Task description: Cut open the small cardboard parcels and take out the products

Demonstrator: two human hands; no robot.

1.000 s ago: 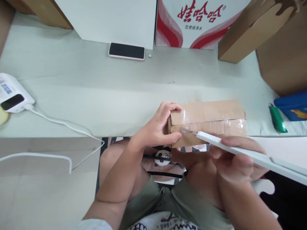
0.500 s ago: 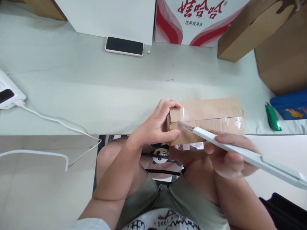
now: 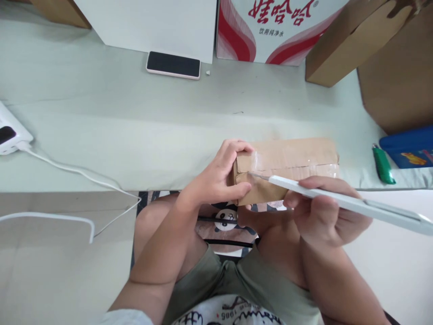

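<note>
A small cardboard box (image 3: pixel 297 153) with clear tape along its top seam lies at the front edge of the table. My left hand (image 3: pixel 226 176) grips its left end, thumb on the near side and fingers over the far side. Between the fingers of my right hand (image 3: pixel 328 207) is a white utility knife (image 3: pixel 352 203), its handle slanting down to the right. The thin blade extends left, and its tip meets the box top near the left end of the seam, beside my left thumb. How deep the tip sits I cannot tell.
A phone-like black slab (image 3: pixel 173 65) lies near a white box (image 3: pixel 152 27) at the back. A red-and-white carton (image 3: pixel 260 40) and a tall cardboard box (image 3: pixel 341 49) stand behind. Right are a green object (image 3: pixel 383 164) and blue box (image 3: pixel 409 149); left, a white device (image 3: pixel 13 131) with a cable.
My right hand has tilted the knife flatter, its rear end rising. The blade tip stays near the left end of the seam. My left hand keeps its grip on the box.
</note>
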